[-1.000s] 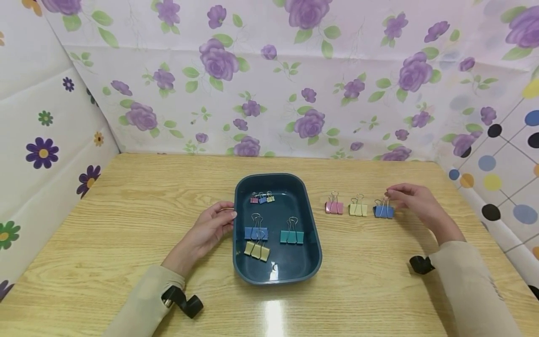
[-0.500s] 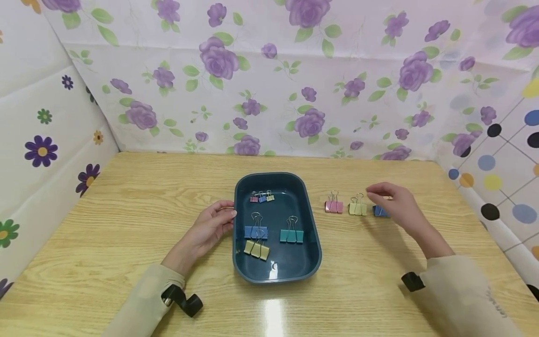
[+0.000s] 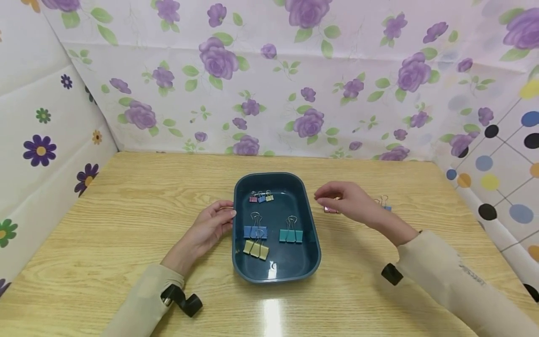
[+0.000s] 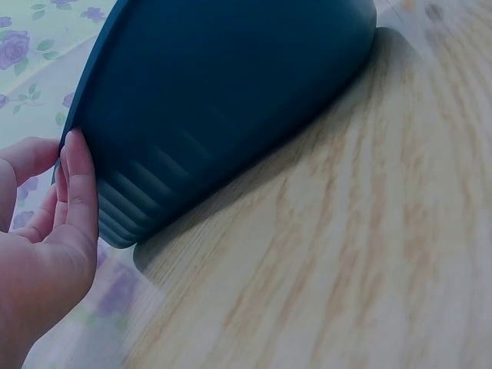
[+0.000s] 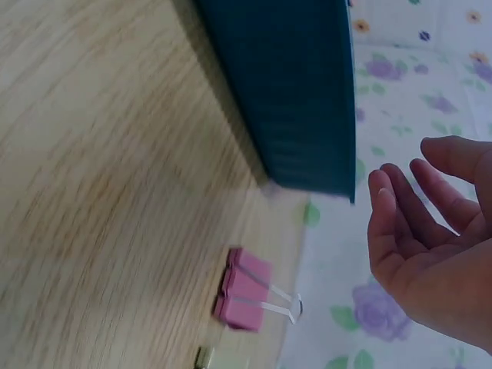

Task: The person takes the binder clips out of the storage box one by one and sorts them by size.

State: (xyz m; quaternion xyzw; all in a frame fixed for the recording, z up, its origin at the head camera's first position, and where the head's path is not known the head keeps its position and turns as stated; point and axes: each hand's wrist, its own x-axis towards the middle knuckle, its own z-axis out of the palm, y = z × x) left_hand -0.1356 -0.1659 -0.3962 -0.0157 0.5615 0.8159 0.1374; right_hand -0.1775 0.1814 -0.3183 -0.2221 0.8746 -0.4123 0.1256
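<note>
My left hand (image 3: 208, 229) pinches the left side of a dark teal plastic tray (image 3: 286, 269); in the left wrist view its thumb and fingers meet at the rim. Inside the tray lie a large blue binder clip (image 3: 252, 232), a gold binder clip (image 3: 256, 250), a green binder clip (image 3: 291, 236) and three small ones along the far end. My right hand (image 3: 353, 203) hovers just right of the tray with fingers loosely bent and nothing in them. Below it is a pink binder clip (image 5: 244, 290), partly covered in the head view.
A pale yellow binder clip (image 5: 223, 359) sits beside the pink one, hidden by the hand in the head view. Farther right, a blue binder clip (image 3: 386, 208) shows behind the wrist. The wooden table (image 3: 168, 187) meets flowered cloth (image 3: 168, 126) at the back.
My right hand has moved left from the blue binder clip, over the yellow one, to the pink one near the tray. The left hand and tray stay in place.
</note>
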